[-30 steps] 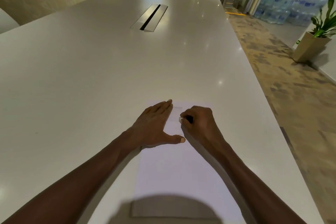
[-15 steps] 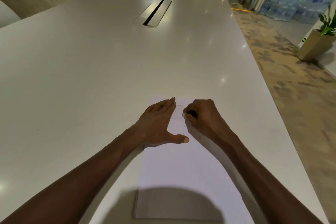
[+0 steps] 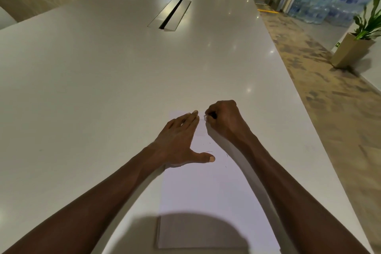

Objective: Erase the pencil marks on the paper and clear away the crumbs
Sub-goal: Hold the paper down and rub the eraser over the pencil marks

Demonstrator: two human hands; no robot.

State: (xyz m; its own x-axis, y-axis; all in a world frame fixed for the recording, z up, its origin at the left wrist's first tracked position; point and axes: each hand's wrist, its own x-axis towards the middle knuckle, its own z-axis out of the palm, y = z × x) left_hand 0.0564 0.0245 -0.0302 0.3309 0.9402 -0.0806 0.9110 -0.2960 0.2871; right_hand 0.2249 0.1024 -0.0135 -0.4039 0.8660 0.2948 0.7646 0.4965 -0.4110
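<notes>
A white sheet of paper (image 3: 206,192) lies on the long white table (image 3: 103,88) near its front edge. My left hand (image 3: 181,140) presses flat on the paper's upper left, fingers straight and thumb spread out. At the paper's top, my right hand (image 3: 223,119) is curled around a small white eraser (image 3: 205,117), whose tip peeks out beside a dark part. A few thin pencil marks and crumbs (image 3: 209,151) show on the paper between my hands.
A metal cable hatch (image 3: 170,14) is set in the table's middle. The table's right edge runs close to my right arm, with patterned floor beyond. A potted plant (image 3: 356,47) stands on the floor at the right, and water bottles (image 3: 321,6) are stacked behind.
My right hand with the eraser has shifted up toward the paper's top edge. My left hand stays pressed on the paper. The camera has tilted a little.
</notes>
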